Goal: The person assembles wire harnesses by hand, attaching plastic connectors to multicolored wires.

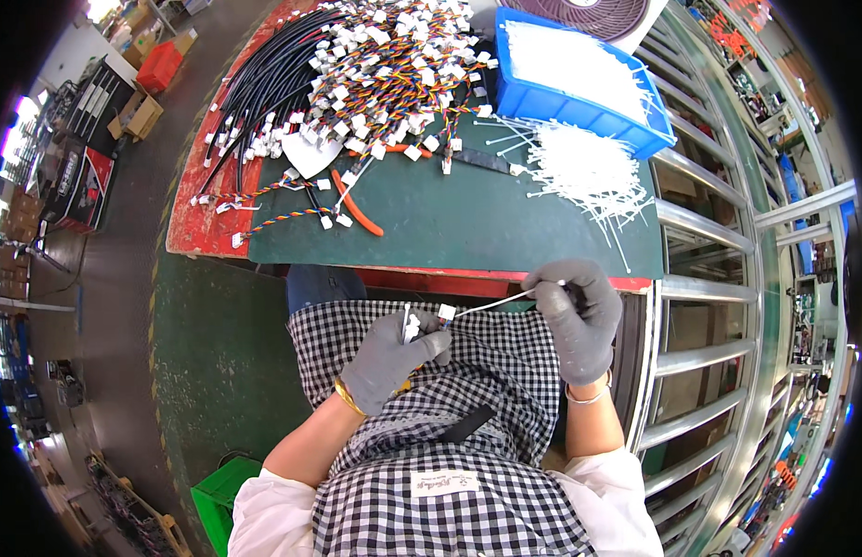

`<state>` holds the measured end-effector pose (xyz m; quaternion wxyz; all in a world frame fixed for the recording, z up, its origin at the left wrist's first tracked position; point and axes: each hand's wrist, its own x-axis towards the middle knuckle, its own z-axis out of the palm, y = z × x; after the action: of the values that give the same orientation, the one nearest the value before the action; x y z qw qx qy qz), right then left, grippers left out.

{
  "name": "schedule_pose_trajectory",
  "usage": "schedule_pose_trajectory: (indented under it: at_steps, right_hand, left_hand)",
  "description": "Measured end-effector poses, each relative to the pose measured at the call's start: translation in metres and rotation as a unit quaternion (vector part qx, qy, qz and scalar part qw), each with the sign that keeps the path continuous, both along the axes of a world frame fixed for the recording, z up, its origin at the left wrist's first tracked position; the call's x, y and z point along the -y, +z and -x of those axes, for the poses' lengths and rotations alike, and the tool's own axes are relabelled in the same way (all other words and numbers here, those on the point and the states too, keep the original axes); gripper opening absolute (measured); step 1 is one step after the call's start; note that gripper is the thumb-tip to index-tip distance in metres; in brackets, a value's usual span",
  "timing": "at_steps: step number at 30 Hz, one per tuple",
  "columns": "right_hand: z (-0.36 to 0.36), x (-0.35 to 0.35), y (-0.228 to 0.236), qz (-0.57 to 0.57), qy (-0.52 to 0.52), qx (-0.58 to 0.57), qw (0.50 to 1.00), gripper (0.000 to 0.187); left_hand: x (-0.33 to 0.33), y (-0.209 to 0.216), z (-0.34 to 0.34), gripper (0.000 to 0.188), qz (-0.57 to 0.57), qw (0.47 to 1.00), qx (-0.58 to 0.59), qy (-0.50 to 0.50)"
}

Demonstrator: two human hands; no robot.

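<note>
My left hand, in a grey glove, is closed in front of the checked apron. Out of its fingers stick the white connectors of a wire harness, whose wires are mostly hidden in the palm. A thin white cable tie runs from beside the connectors to my right hand. That hand, also gloved, pinches the tie's far end between thumb and fingers, and the strip looks taut. Both hands are over my lap, just off the table's near edge.
A big heap of wire harnesses lies on the green-topped table. Near it is an orange-handled tool. Loose white cable ties lie before a blue bin. A roller conveyor stands at right, a green crate lower left.
</note>
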<state>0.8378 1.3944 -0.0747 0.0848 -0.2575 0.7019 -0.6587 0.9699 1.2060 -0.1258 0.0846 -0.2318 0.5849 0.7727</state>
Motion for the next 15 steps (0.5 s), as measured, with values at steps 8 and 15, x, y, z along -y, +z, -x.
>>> schedule_pose_trajectory:
  at_steps: [8, 15]
  right_hand:
    - [0.012, 0.011, 0.013, -0.091, 0.139, -0.197, 0.966, 0.014]
    - [0.015, 0.012, 0.010, -0.092, 0.166, -0.239, 0.952, 0.014]
  left_hand:
    - [0.003, 0.000, 0.000, 0.014, 0.077, 0.995, 0.011, -0.060]
    - [0.002, 0.008, -0.002, 0.013, 0.104, 0.990, 0.023, -0.089]
